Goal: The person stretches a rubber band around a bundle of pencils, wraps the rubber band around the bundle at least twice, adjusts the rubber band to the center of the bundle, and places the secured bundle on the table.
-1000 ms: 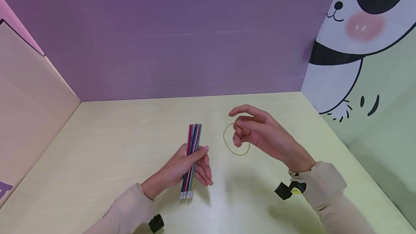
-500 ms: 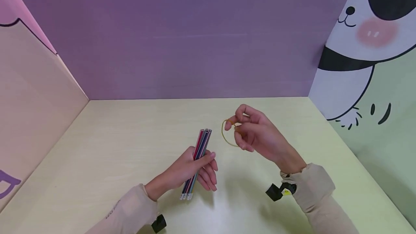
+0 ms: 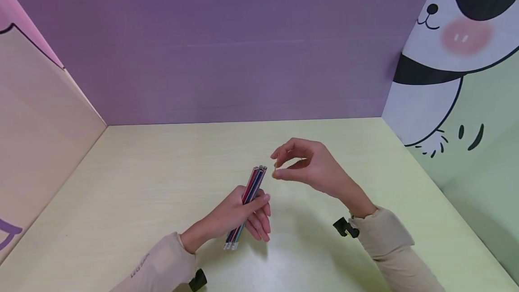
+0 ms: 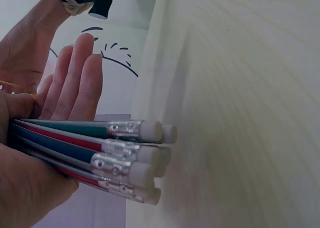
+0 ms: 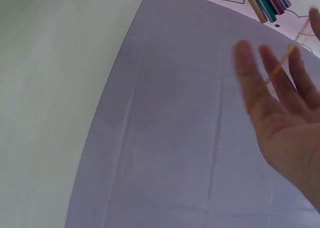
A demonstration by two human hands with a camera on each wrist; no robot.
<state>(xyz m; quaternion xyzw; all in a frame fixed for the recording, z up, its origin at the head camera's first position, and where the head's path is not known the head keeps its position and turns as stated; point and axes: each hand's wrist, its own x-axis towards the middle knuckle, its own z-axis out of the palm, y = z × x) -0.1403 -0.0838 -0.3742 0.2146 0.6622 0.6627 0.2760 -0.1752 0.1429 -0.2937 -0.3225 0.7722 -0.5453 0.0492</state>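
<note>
Your left hand [image 3: 233,207] gripping a bundle of pencils [image 3: 254,184] under the thumb, its other fingers extended, eraser ends toward you, pale table [image 3: 162,184] beneath, your right hand [image 3: 310,163] near their far ends, fingers spread, yellow rubber band [image 5: 281,62] stretched across them

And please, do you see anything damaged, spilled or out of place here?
Nothing stands out. The left hand holds the pencils in a bundle, and the right hand has a rubber band across its fingers; no break or spill is visible.
</note>
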